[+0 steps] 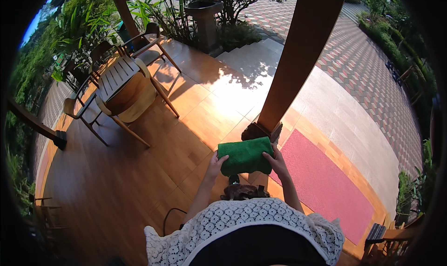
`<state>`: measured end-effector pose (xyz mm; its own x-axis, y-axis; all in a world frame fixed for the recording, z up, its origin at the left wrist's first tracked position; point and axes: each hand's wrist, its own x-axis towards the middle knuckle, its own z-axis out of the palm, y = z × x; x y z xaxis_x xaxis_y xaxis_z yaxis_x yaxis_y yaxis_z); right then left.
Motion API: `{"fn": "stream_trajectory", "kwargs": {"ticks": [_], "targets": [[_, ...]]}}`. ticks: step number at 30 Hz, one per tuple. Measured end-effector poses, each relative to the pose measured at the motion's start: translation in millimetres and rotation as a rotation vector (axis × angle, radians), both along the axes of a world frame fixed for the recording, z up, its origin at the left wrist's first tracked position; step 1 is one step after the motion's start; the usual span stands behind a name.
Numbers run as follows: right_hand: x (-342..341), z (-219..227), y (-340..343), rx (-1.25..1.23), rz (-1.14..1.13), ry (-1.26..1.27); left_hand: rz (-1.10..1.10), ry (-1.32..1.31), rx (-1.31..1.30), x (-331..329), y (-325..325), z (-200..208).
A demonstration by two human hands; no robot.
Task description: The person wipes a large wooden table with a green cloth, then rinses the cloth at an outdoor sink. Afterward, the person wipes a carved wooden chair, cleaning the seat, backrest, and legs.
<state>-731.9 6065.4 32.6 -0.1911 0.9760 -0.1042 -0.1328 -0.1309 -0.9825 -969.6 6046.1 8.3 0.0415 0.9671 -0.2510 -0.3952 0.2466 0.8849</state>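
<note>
Forearms (200, 196) stretched forward, converging slightly on a folded green towel (247, 154). The left hand (217, 164) and right hand (276, 161), partly closed, pinched its opposite sides, thumbs on top, other fingers mostly hidden underneath. It was held over the tiled floor (177, 156), near the wooden post (300, 56).

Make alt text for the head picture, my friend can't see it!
A person's left hand and right hand hold a green cloth above a tiled floor. A pinkish-red mat lies to the right, near a brown post; chairs stand around a slatted table at upper left.
</note>
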Motion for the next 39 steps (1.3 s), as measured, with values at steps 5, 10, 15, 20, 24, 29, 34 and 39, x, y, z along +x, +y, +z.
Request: {"fn": "stream_trajectory", "kwargs": {"ticks": [5, 10, 15, 20, 24, 29, 34, 39], "targets": [[-85, 7, 141, -0.002, 0.072, 0.083, 0.119, -0.109, -0.006, -77, 119, 13], [-168, 20, 286, -0.033, 0.277, 0.112, 0.238, -0.317, -0.138, -155, 224, 20], [-226, 20, 428, -0.048, 0.295, 0.048, 0.275, -0.152, -0.068, -221, 374, -4], [-253, 22, 548, -0.021, 0.153, 0.047, 0.078, 0.165, 0.044, -262, 534, 25], [-266, 25, 648, -0.056, 0.003, 0.043, -0.059, 0.179, 0.071, -277, 660, 52], [-292, 28, 784, -0.06, -0.099, 0.118, -0.183, 0.154, 0.171, -305, 823, 61], [-342, 47, 945, -0.031, -0.041, 0.132, 0.023, 0.204, 0.118, -347, 954, 72], [-415, 50, 1087, 0.0, 0.139, 0.11, 0.169, 0.144, 0.107, -418, 1060, 66]]}}
